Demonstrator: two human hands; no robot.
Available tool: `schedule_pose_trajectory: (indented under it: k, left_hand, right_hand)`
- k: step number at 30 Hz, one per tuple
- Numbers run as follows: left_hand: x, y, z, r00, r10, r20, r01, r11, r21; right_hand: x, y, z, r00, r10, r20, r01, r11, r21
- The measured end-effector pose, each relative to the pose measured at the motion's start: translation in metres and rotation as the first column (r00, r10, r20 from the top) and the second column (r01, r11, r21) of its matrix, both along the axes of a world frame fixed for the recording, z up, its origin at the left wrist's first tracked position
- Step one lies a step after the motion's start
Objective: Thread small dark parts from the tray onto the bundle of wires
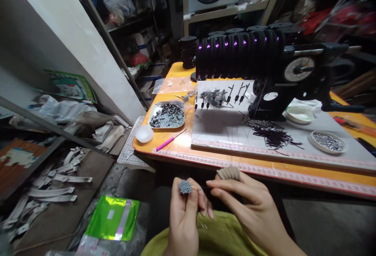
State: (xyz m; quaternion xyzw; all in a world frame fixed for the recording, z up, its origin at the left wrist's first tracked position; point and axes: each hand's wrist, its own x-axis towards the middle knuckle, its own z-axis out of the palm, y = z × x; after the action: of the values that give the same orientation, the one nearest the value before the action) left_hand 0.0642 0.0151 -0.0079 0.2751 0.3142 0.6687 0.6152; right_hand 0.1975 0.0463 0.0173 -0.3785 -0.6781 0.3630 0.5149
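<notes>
My left hand (185, 213) is closed round a tight bundle of small grey pins (185, 186), their round ends pointing up, held low in front of my lap. My right hand (243, 205) is beside it, thumb wrapped in a beige finger cot (229, 173), its index finger reaching toward the bundle and pinching something thin that I cannot make out. Both hands are below the front edge of the orange table (235, 166).
On the table lie a grey work mat (229, 130), a black machine with a row of discs (249, 52), a tray of dark parts (167, 116), a pile of black sticks (272, 132), two small dishes (327, 141), a pink-handled tool (169, 141) and a white dome (144, 134). Clutter and a green packet (113, 217) lie at left.
</notes>
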Motion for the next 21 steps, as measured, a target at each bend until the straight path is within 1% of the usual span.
schedule_pose_trajectory:
  k: [2, 3, 4, 6, 8, 10, 12, 14, 16, 18, 21]
  left_hand:
    - [0.0018, -0.0018, -0.0006, 0.999, -0.034, -0.020, 0.032, 0.997, -0.063]
    - [0.0028, -0.0026, -0.0014, 0.999, -0.044, -0.030, 0.041, 0.995, -0.094]
    - [0.0039, -0.0033, -0.0024, 0.998, -0.050, -0.036, 0.045, 0.992, -0.117]
    - [0.0055, -0.0044, -0.0046, 0.997, -0.054, -0.045, 0.048, 0.990, -0.136]
    - [0.0060, -0.0046, -0.0061, 0.996, -0.053, -0.071, 0.042, 0.989, -0.144]
    - [0.0053, -0.0039, -0.0062, 0.992, -0.046, -0.114, 0.028, 0.987, -0.156]
    - [0.0038, -0.0023, -0.0049, 0.988, -0.035, -0.147, 0.012, 0.988, -0.154]
    - [0.0021, 0.0000, -0.0032, 0.986, -0.016, -0.169, -0.004, 0.993, -0.121]
    - [0.0004, 0.0021, -0.0025, 0.981, 0.010, -0.195, -0.029, 0.995, -0.094]
    - [-0.0013, 0.0030, -0.0036, 0.976, 0.009, -0.219, -0.034, 0.993, -0.111]
    - [-0.0037, 0.0022, -0.0073, 0.968, -0.055, -0.245, 0.011, 0.984, -0.176]
  right_hand:
    - [-0.0027, -0.0004, -0.0024, 0.985, 0.118, -0.124, -0.129, 0.988, -0.083]
    - [-0.0035, -0.0007, -0.0041, 0.973, 0.160, -0.164, -0.179, 0.978, -0.109]
    - [-0.0037, -0.0010, -0.0058, 0.969, 0.180, -0.167, -0.200, 0.973, -0.113]
    - [-0.0024, -0.0013, -0.0086, 0.986, 0.154, -0.068, -0.158, 0.986, -0.052]
    - [0.0001, -0.0011, -0.0090, 0.992, 0.089, 0.084, -0.094, 0.994, 0.054]
    - [0.0019, -0.0007, -0.0071, 0.979, 0.027, 0.201, -0.059, 0.986, 0.158]
    - [0.0021, -0.0007, -0.0044, 0.961, -0.034, 0.274, -0.031, 0.973, 0.230]
    - [0.0009, -0.0008, -0.0028, 0.950, -0.066, 0.306, -0.017, 0.965, 0.261]
    - [-0.0002, -0.0006, -0.0030, 0.953, -0.050, 0.299, -0.027, 0.969, 0.247]
    - [-0.0001, 0.0001, -0.0044, 0.963, -0.021, 0.267, -0.042, 0.974, 0.224]
    - [0.0024, 0.0014, -0.0065, 0.969, -0.006, 0.246, -0.050, 0.974, 0.221]
